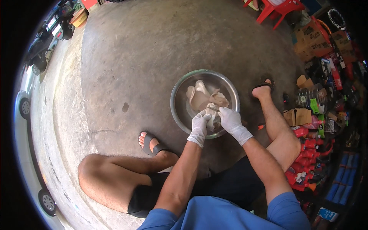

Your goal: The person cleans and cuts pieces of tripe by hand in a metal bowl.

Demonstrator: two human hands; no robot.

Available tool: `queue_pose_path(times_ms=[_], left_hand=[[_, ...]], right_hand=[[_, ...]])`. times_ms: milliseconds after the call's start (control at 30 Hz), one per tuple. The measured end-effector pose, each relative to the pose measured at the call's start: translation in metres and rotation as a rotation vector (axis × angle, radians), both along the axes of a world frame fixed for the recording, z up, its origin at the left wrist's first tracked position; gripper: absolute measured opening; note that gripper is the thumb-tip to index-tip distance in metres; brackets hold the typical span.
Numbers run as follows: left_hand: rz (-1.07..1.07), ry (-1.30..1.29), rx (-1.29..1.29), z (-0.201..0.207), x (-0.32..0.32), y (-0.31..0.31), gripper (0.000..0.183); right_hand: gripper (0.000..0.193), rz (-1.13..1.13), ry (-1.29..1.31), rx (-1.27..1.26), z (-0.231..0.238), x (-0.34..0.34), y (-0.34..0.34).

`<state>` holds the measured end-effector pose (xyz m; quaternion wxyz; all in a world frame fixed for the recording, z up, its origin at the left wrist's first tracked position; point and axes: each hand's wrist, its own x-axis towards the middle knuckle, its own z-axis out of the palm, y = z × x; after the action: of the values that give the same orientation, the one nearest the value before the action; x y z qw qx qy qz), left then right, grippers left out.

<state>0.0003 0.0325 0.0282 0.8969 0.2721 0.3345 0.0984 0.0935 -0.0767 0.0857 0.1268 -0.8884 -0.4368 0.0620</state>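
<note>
Clock reference: centred on the basin, 12 o'clock straight away from the body.

Set on bare concrete floor (pixel 130 69): one round stainless-steel basin (pixel 173 101), upright, with near rim partly hidden by both hands. Held over the basin's interior at 6 o'clock: a pale fleshy piece (pixel 211 121), whitish, limp, wrinkled, hanging downward. Clamped on that piece at 6 o'clock: the white-gloved left hand (pixel 199 123). Closed at 5 o'clock around a slim dark tool (pixel 213 109), laid across the piece: the white-gloved right hand (pixel 231 119). Exact tool type: too small to tell.

Contained farther inside: a larger pale piece (pixel 200 94) at 11 o'clock, smooth, cream-white, folded; a browner curled piece (pixel 219 98) at 1 o'clock, with ragged edge.

Flanking the basin, restricting side access: a black-sandalled left foot (pixel 151 143) at 8 o'clock; a black-sandalled right foot (pixel 262 89) between 2 and 3 o'clock.

Stored beyond: an open cardboard carton (pixel 298 117) at 3 o'clock; red plastic bottles (pixel 306 153) crowded together at 4 o'clock; stacked cardboard boxes (pixel 312 40) at 2 o'clock.

Located farthest out: a red plastic chair (pixel 281 13) at 1 o'clock; an orange-yellow tub (pixel 78 17) at 10 o'clock; a silver car (pixel 30 153) near 9 o'clock.
</note>
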Motion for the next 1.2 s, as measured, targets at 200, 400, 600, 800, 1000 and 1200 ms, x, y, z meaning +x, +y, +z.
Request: queue_pose_path(times_ms=[200, 400, 600, 800, 1000, 1200], left_hand=[[-0.039, 0.012, -0.006, -0.010, 0.001, 0.000, 0.033], [0.045, 0.034, -0.035, 0.002, 0.000, 0.001, 0.032], [0.045, 0.131, 0.096, 0.003, -0.001, 0.008, 0.027], [0.010, 0.151, 0.181, 0.009, 0.001, 0.007, 0.022], [0.024, 0.158, 0.224, 0.004, 0.004, 0.004, 0.021], [-0.036, 0.176, 0.233, 0.003, 0.003, 0.004, 0.023]], right_hand=[[0.011, 0.037, 0.019, -0.004, -0.005, -0.002, 0.000], [0.010, -0.059, 0.040, 0.001, 0.004, -0.001, -0.003], [0.013, 0.017, 0.076, -0.056, 0.019, 0.004, -0.012], [0.016, 0.092, 0.039, -0.080, 0.017, 0.009, -0.016], [0.015, 0.060, 0.040, -0.146, 0.020, 0.013, -0.012], [0.015, 0.077, 0.040, -0.152, 0.017, 0.016, -0.014]])
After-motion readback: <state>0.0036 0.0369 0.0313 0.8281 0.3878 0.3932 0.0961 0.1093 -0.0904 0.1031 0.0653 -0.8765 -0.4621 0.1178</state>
